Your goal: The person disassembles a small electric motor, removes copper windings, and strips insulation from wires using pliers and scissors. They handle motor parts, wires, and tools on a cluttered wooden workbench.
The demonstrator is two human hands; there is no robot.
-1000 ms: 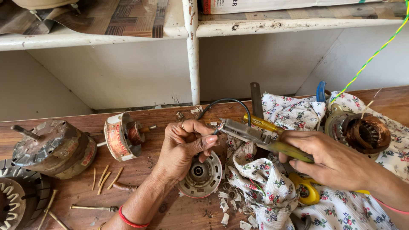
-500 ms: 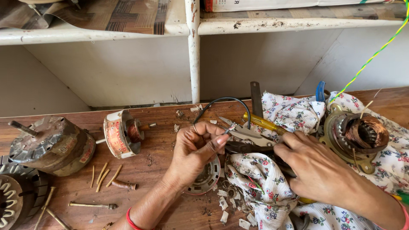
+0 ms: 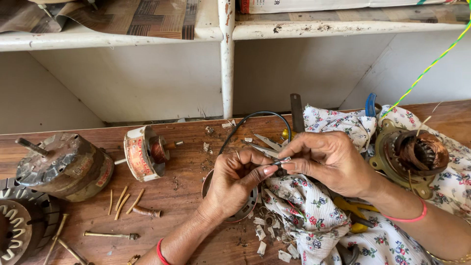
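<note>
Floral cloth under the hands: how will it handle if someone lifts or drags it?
Probably floppy: the floral cloth lies in soft folds and bunches over the wooden table. Likely light for its size. Dragging it would probably carry along the copper-wound motor part and yellow-handled pliers lying on it.

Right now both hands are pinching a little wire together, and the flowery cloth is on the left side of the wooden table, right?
Not quite. The left hand and right hand do pinch the wire end together, but the head view shows the flowery cloth on the right side of the wooden table, not the left.
</note>
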